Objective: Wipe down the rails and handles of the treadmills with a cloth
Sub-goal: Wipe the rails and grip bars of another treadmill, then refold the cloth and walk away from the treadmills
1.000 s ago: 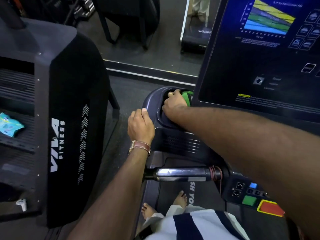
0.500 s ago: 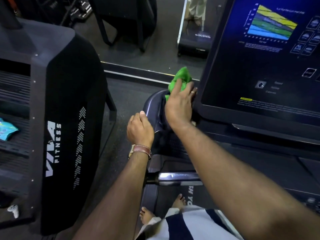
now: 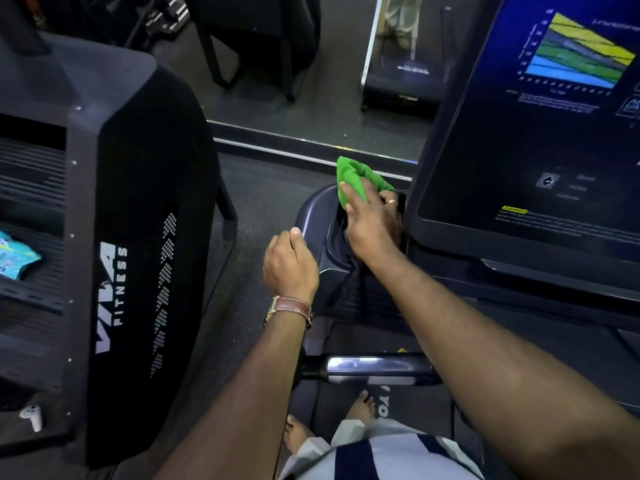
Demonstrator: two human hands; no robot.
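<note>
Green cloth (image 3: 356,180) now lifting out of the cup pocket (image 3: 337,233) onto its far rim, beside the console (image 3: 519,161). Right hand (image 3: 372,221) pinching it. Left hand (image 3: 289,265), curled, gripping the pocket's near edge. Pocket apparently done; rails next.

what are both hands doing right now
Left hand: fingers curled, resting on the edge of the treadmill console, holding nothing.
Right hand: holds the green cloth against the console.

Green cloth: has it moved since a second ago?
Yes. The crumpled green cloth, held by the right hand, has come up out of the dark cup holder recess onto its far rim, beside the console screen.
</note>
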